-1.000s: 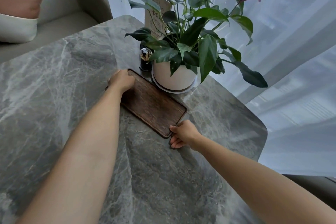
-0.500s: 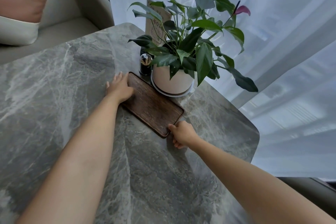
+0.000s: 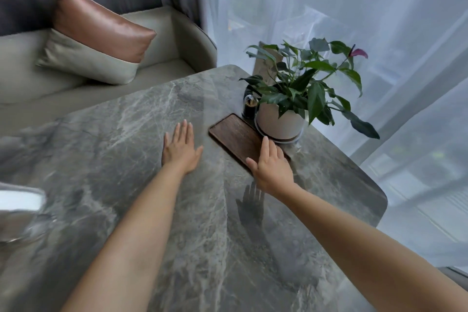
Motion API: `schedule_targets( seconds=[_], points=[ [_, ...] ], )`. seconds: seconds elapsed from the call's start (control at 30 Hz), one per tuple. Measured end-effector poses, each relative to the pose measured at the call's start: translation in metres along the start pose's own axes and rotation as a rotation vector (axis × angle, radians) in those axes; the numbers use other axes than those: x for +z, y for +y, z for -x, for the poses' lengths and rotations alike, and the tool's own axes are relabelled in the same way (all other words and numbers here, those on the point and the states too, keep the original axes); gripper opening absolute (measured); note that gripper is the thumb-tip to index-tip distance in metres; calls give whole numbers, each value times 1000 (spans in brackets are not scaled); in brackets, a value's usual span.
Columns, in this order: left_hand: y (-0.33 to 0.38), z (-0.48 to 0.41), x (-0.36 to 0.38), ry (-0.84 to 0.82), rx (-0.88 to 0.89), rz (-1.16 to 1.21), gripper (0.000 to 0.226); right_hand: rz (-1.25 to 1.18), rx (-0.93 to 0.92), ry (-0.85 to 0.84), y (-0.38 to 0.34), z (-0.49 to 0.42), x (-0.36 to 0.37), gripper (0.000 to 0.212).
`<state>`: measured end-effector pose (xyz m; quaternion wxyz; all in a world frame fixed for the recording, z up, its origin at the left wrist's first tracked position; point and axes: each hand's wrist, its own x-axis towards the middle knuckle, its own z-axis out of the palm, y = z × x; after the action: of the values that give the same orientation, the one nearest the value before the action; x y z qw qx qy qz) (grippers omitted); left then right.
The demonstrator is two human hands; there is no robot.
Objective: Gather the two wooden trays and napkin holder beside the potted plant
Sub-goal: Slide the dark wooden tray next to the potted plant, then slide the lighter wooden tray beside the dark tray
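Note:
A dark wooden tray lies flat on the grey marble table, right against the white pot of the potted plant. My left hand hovers open, palm down, left of the tray and apart from it. Over the tray's near end is my right hand, open with fingers spread, holding nothing. Only one tray surface shows; I cannot tell whether a second lies under it. At the far left edge a blurred pale metallic object is too smeared to name.
A small dark toothpick holder and an upright card sign stand behind the plant. A beige sofa with a brown and cream cushion runs along the table's far side. Sheer white curtains hang beyond the table's right edge.
Both hands have let go of the tray's ends and opened. My left hand drew away to the left. The view pulled back and up, bringing the sofa and cushion into sight.

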<state>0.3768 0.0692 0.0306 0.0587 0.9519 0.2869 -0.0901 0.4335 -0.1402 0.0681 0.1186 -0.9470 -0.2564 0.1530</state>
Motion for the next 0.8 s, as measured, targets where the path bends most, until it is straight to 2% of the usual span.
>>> schedule_targets(
  seconds=[0.37, 0.53, 0.8],
  points=[
    [-140, 145, -37, 169, -169, 24, 71, 131, -333, 80, -161, 62, 7, 77],
    [-219, 212, -49, 216, -307, 10, 70, 122, -467, 51, -240, 99, 24, 76],
    [-328, 318, -41, 193, -534, -3, 68, 168, -667, -32, -344, 164, 74, 76]
  ],
)
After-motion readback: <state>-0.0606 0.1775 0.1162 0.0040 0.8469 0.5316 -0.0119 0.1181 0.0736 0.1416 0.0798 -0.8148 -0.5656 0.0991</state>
